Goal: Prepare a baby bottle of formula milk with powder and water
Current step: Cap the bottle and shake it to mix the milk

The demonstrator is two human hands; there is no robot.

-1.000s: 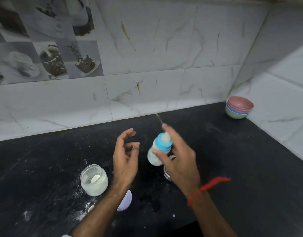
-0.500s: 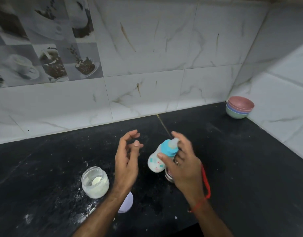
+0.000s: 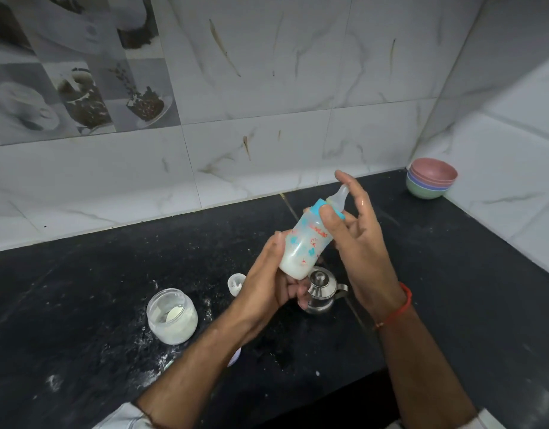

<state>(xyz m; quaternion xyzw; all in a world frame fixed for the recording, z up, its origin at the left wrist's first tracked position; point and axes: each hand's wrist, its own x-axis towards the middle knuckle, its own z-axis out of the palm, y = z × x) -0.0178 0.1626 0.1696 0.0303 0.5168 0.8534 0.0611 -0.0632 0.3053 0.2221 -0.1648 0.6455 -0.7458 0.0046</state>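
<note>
A small baby bottle (image 3: 308, 239) with a blue collar, a clear teat and white milk in its lower part is held tilted above the black counter, teat pointing up and right. My left hand (image 3: 270, 280) cups its base from the left. My right hand (image 3: 356, 239) presses its upper side, thumb on the blue collar, fingers spread. An open glass jar of white powder (image 3: 172, 315) stands to the left. A small steel lidded water pot (image 3: 321, 289) stands just under the bottle.
A clear bottle cap (image 3: 236, 281) lies behind my left wrist. A white lid (image 3: 234, 357) peeks from under my left forearm. Stacked coloured bowls (image 3: 431, 181) sit in the far right corner. Spilled powder dusts the black counter (image 3: 81, 305). Tiled walls bound back and right.
My left hand has closed in from apart and now cups the bottle's base. The bottle rose and tilted between both hands; the right hand's fingers spread along it.
</note>
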